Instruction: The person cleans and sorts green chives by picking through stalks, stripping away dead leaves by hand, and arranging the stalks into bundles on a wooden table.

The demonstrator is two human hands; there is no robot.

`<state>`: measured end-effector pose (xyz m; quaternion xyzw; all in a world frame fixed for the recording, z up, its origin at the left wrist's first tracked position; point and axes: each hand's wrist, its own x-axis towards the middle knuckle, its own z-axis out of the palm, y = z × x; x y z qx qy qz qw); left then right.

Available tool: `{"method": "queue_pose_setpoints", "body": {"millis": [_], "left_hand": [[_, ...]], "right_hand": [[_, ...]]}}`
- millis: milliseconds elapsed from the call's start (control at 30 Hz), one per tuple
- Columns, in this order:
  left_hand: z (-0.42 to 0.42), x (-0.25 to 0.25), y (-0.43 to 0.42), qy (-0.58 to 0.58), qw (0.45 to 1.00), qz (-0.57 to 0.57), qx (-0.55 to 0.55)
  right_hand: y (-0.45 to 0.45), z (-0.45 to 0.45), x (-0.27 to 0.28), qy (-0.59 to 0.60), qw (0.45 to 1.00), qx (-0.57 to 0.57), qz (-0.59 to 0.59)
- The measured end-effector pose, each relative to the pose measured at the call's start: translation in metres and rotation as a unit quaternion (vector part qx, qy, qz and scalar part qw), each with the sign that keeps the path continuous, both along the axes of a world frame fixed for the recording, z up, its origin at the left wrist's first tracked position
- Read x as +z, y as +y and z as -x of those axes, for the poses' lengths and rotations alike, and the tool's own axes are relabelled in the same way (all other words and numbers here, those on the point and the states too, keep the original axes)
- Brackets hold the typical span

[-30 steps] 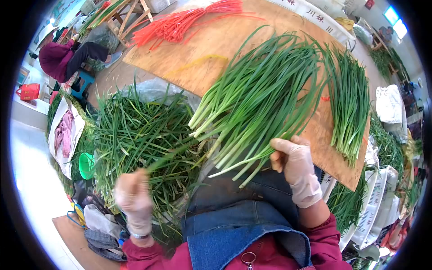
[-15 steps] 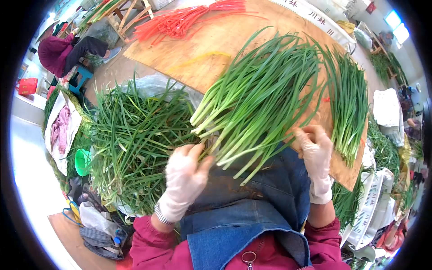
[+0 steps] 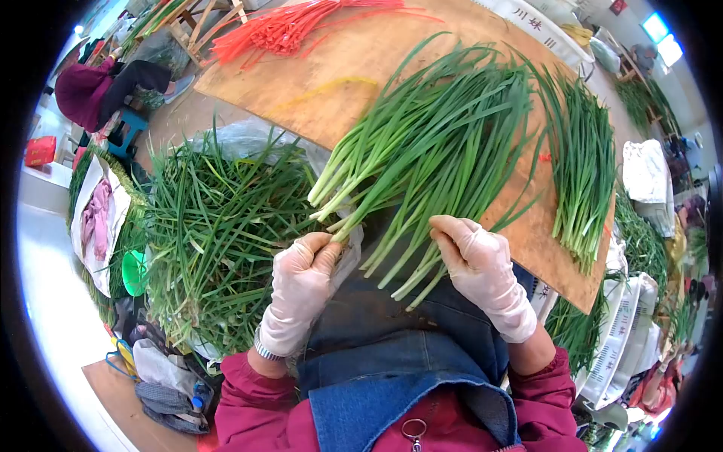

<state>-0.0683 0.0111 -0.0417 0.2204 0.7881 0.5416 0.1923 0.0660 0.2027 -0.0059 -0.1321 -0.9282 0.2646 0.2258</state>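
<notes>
A loose bunch of garlic chives (image 3: 444, 143) is spread over the near edge of the wooden board, its pale stem ends pointing down and left towards me. My left hand (image 3: 301, 275), in a thin white glove, pinches stem ends at the lower left of this bunch. On the other side, my right hand (image 3: 482, 267), gloved too, has thumb and fingers pressed together beside the lower stems. Whatever lies between those fingertips is hidden. A second, neater chive bundle (image 3: 584, 173) rests along the board's right side, with a bit of red at its left edge.
A big heap of untidy chives (image 3: 218, 233) stands at my left. Red ties (image 3: 279, 30) lie on the far part of the board (image 3: 248, 87). White crates (image 3: 617, 339) are at the right. Another person (image 3: 90, 90) sits at the upper left on a blue stool (image 3: 128, 132).
My right hand has moved left and down from the leaves towards the lower stems. My left hand has shifted slightly up and now pinches the stem ends.
</notes>
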Motion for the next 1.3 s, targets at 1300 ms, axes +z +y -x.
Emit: {"method": "queue_pose_setpoints", "body": {"millis": [1300], "left_hand": [[-0.049,0.033,0.034,-0.187,0.971,-0.145,-0.022]], "right_hand": [[-0.028,0.013,0.016,-0.011,0.709,-0.127,0.694]]}}
